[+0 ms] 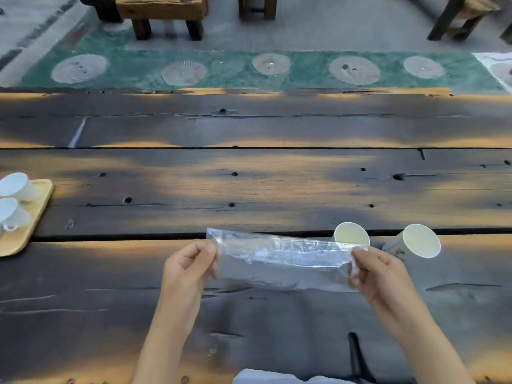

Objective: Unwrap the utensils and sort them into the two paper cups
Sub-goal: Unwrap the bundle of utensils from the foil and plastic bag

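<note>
At the far left edge a light wooden tray (33,217) sits on the dark plank tabletop (249,184), carrying two white cups (18,187). Nearer the middle, the person's left hand (188,268) is raised just above the wood, its fingers (206,252) curled shut and pinching the left end of a long clear plastic wrapper (279,259). The wrapper stretches level between both hands, crinkled and shiny; whether any utensils lie inside it I cannot tell. The right hand (379,273) holds the other end, its fingers (360,257) closed on the plastic, which bunches up around them. Just behind the wrapper's right end stands the first paper cup (352,234), its mouth showing pale and bare; its lower part is hidden by the plastic. A second paper cup (419,241) stands just to the right of it, close to the right hand, some print showing on its side. Both cups rest on the tabletop.
</note>
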